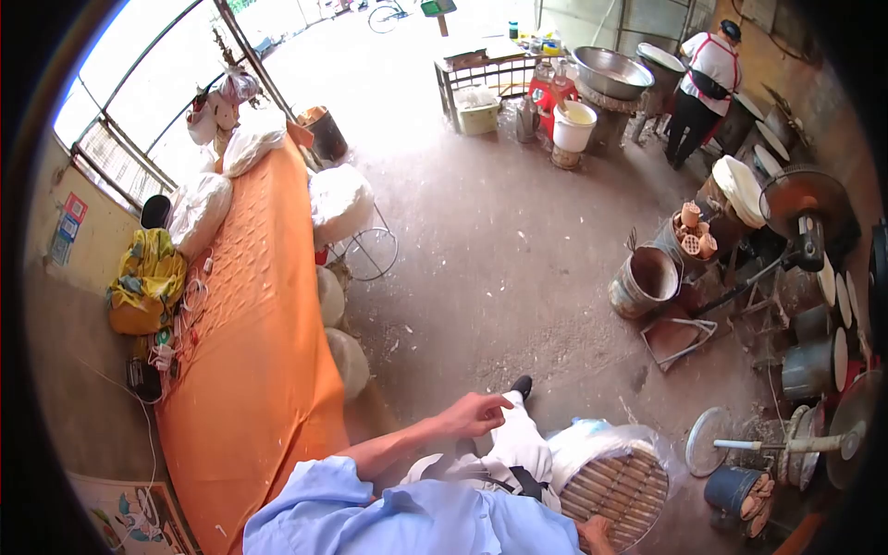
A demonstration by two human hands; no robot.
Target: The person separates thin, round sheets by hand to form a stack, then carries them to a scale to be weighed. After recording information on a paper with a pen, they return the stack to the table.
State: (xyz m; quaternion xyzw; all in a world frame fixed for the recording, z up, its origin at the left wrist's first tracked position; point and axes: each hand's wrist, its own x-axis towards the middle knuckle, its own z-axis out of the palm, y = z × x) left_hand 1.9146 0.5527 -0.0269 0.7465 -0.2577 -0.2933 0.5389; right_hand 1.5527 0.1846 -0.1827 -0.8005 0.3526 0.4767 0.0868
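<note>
My left hand [474, 415] is held out in front of my body, above my light trousers. Its fingers are loosely curled with one finger pointing right, and nothing shows in them. At the bottom edge, my right hand [595, 534] grips the near side of a round slatted bamboo tray [615, 495], partly cut off by the frame. The tray is beside my right leg, tilted so its slats show. Clear plastic sheeting [592, 442] wraps around its far rim.
An orange-covered table [259, 370] runs along the left, with white bundles [340, 203] around its far end. On the right are metal buckets [645, 282], a standing fan [807, 217] and a blue bucket [731, 490]. A person [710, 79] stands at the back right, near a large metal basin [612, 72].
</note>
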